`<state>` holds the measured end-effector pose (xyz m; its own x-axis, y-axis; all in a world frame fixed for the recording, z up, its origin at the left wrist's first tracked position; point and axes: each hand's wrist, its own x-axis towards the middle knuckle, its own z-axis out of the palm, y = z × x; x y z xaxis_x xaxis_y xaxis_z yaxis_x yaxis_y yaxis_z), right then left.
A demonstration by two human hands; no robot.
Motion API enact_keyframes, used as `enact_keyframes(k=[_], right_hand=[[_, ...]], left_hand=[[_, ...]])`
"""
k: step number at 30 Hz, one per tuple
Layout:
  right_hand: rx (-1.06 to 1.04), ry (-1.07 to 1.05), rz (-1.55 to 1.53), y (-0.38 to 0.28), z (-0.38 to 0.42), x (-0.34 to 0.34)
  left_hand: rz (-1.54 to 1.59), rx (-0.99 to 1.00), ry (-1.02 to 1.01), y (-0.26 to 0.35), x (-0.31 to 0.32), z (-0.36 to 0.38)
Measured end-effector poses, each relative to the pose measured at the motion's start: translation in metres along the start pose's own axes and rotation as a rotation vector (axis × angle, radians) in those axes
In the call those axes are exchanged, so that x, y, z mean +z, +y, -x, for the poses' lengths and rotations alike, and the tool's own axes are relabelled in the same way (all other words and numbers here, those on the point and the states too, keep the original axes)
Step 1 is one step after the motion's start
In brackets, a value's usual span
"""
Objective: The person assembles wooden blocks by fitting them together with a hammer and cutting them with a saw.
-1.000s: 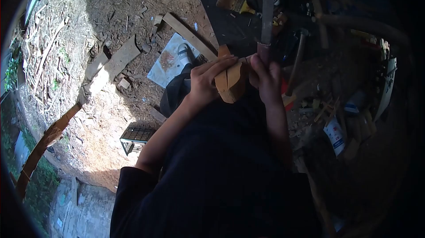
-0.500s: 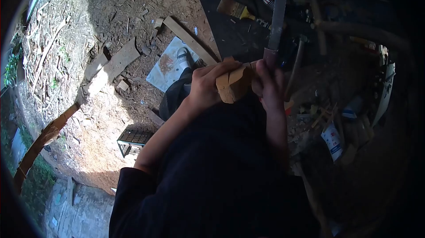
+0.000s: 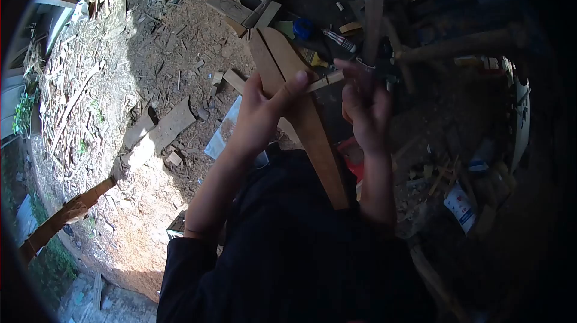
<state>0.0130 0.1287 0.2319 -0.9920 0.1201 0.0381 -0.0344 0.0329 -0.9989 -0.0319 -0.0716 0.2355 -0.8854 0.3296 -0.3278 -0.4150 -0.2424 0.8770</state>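
Observation:
My left hand [image 3: 264,109] is closed round a long shaped piece of wood [image 3: 321,148], its thumb lying across the top. The wood has a broad far end with a dark lengthwise slit, and its narrower end reaches back to my lap. A thin light stick [image 3: 327,81] spans from the wood towards my right hand [image 3: 365,103]. The fingers of that hand are curled about the dark handle of a long flat-bladed tool [image 3: 374,13], whose blade points away from me. Shadow hides the exact grip.
A dark board ahead carries a blue round object [image 3: 302,29], a paintbrush [image 3: 314,58] and other tools. Wood offcuts [image 3: 171,124] and chips cover the ground at left. A red object [image 3: 353,163] lies below my right hand, and a white printed packet [image 3: 460,207] lies at right.
The wood has swung from pointing end-on at me to lying lengthwise, its slit face showing. My left hand has shifted left and turned. The view has tilted up; the bladed tool stays in my right hand.

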Motion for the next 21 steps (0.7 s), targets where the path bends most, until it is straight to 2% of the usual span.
enact_keyframes(k=[3, 5, 8, 11, 16, 19, 21], right_hand=[[-0.012, -0.001, -0.100, -0.011, -0.011, 0.001], [-0.044, -0.023, -0.015, -0.014, -0.013, -0.009], [-0.013, 0.059, -0.032, -0.014, -0.014, -0.009], [0.074, 0.156, -0.067, -0.014, -0.012, -0.008], [0.133, 0.191, -0.021, -0.021, -0.007, -0.005], [0.152, 0.207, -0.023, -0.021, -0.003, -0.002], [0.191, 0.205, -0.044, -0.022, 0.000, 0.000]], left_hand=[[0.179, -0.070, -0.069, 0.005, 0.004, -0.004], [0.269, -0.146, -0.092, 0.008, 0.004, -0.003], [0.231, -0.218, -0.136, 0.006, 0.007, 0.002], [0.453, -0.330, -0.391, 0.000, -0.001, 0.009], [0.462, -0.236, -0.545, -0.017, -0.013, 0.013], [0.367, -0.153, -0.529, -0.025, -0.021, 0.020], [0.278, -0.021, -0.434, -0.031, -0.017, 0.030]])
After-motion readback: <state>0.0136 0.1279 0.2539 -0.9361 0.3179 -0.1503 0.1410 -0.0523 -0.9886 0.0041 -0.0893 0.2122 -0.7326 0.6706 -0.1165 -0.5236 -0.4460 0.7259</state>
